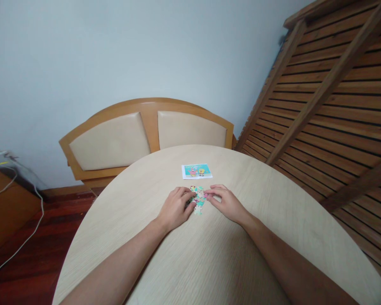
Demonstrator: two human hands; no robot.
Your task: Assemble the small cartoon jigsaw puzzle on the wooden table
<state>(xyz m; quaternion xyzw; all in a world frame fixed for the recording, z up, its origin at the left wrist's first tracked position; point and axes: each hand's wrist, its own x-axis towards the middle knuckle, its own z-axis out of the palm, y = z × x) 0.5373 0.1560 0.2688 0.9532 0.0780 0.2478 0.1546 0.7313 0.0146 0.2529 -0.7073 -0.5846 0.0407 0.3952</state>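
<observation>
Small jigsaw puzzle pieces (198, 207) in green, pink and yellow lie in a loose cluster on the round table. My left hand (178, 206) rests at the left side of the cluster, thumb and forefinger apart and touching the pieces. Part of the cluster is hidden beneath its fingers. From the right, my right hand (225, 202) holds a small pink puzzle piece (206, 195) at its fingertips, against the cluster's right edge. Just beyond the pieces lies a picture card (197, 171) with a pink and a yellow cartoon figure on turquoise.
The pale wood-grain table (130, 254) has a curved edge. Behind it stands a padded headboard (114, 142) against the wall. Slatted wooden panels (320, 101) lean at the right. A white cable (40, 216) hangs at the left beside a brown cabinet (9, 207).
</observation>
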